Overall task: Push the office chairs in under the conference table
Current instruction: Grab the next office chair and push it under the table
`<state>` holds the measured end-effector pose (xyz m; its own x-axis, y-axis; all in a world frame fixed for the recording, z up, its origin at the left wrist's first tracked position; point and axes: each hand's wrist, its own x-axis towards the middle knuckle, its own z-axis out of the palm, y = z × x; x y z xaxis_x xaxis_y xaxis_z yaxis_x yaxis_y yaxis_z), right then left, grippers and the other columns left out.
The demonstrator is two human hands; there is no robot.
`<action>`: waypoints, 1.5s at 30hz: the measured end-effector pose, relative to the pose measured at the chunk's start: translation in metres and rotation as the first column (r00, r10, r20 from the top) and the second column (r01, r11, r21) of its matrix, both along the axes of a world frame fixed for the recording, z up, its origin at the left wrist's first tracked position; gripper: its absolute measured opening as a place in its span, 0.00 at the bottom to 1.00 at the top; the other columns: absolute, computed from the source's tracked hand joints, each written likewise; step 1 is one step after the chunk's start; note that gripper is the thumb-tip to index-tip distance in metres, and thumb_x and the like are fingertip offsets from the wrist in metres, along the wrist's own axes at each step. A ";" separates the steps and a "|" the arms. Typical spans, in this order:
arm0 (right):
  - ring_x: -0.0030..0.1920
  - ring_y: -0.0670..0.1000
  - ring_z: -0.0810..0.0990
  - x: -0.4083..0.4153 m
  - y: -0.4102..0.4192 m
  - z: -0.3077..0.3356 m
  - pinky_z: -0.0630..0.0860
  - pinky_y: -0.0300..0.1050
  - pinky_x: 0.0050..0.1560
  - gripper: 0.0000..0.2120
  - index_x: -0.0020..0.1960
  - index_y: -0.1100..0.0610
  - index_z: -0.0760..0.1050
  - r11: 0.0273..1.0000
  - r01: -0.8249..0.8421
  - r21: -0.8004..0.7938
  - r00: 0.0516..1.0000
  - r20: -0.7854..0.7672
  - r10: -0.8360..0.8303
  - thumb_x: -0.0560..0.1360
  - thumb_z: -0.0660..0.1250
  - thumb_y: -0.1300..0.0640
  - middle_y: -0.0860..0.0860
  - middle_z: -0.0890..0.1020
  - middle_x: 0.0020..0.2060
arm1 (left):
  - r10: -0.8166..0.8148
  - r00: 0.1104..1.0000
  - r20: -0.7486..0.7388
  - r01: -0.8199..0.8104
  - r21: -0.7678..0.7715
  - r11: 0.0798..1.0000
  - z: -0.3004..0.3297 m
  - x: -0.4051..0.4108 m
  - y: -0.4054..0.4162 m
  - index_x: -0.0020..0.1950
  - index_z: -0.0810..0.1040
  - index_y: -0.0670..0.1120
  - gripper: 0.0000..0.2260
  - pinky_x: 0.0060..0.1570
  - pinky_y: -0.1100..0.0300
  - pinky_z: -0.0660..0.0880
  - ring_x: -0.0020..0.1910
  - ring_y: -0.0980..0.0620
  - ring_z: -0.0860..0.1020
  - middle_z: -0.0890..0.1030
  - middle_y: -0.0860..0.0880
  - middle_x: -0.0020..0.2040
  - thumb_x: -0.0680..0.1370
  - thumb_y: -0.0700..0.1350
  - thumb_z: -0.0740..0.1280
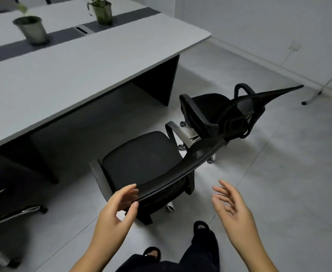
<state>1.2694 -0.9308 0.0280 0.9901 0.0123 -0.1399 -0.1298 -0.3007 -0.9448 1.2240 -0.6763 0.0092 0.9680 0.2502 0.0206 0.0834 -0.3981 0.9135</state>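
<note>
A black mesh office chair stands in front of me, its seat facing the grey conference table and out from under it. My left hand is at the left end of its backrest, with straight fingers above the top edge and the thumb just below it, not closed round it. To the right of the backrest my right hand hovers with fingers spread, touching nothing. Further right, near the table's corner, a second black chair stands away from the table. A third chair sits at the left, partly under the table.
Two potted plants stand on the table's dark centre strip. The table's dark end panel stands left of the second chair. A white stand leg rests on the floor by the wall. My feet are behind the chair.
</note>
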 end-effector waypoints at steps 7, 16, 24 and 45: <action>0.57 0.38 0.74 0.124 -0.045 -0.011 0.67 0.30 0.55 0.19 0.63 0.43 0.69 0.829 -0.445 -0.340 0.879 0.015 0.477 0.74 0.66 0.53 0.40 0.76 0.57 | 0.094 0.976 -0.199 -0.008 0.396 0.918 -0.025 0.034 -0.051 0.61 0.73 0.56 0.20 0.57 0.71 0.67 0.56 0.64 0.74 0.76 0.65 0.55 0.71 0.58 0.60; 0.61 0.52 0.75 0.237 -0.035 -0.065 0.63 0.49 0.66 0.20 0.63 0.50 0.72 0.147 -0.544 -0.826 0.360 -0.072 0.930 0.71 0.67 0.51 0.47 0.79 0.58 | 0.362 0.863 -0.353 0.024 0.744 0.668 -0.048 0.084 -0.069 0.46 0.83 0.53 0.15 0.38 0.59 0.76 0.41 0.50 0.84 0.86 0.55 0.42 0.62 0.41 0.75; 0.30 0.45 0.82 0.259 -0.007 -0.080 0.72 0.37 0.23 0.21 0.40 0.42 0.80 0.044 -0.447 -0.894 0.279 -0.092 0.956 0.49 0.78 0.56 0.41 0.84 0.30 | 0.439 0.826 -0.354 0.014 0.791 0.612 -0.057 0.089 -0.055 0.39 0.83 0.57 0.17 0.27 0.64 0.76 0.31 0.52 0.83 0.85 0.57 0.33 0.54 0.43 0.80; 0.53 0.50 0.80 0.361 0.261 -0.068 0.68 0.42 0.39 0.17 0.63 0.42 0.71 -0.063 -0.410 -0.910 0.212 -0.163 0.964 0.76 0.59 0.52 0.45 0.82 0.55 | 0.515 0.740 -0.433 -0.024 0.748 0.663 -0.053 0.182 0.189 0.61 0.75 0.59 0.16 0.51 0.60 0.73 0.59 0.53 0.77 0.80 0.56 0.60 0.76 0.44 0.60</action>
<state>1.6306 -0.6700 -0.0403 0.3293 0.9168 -0.2260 0.9338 -0.3517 -0.0662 1.4060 -0.4876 -0.0437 0.7243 0.6529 -0.2216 0.6852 -0.7175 0.1256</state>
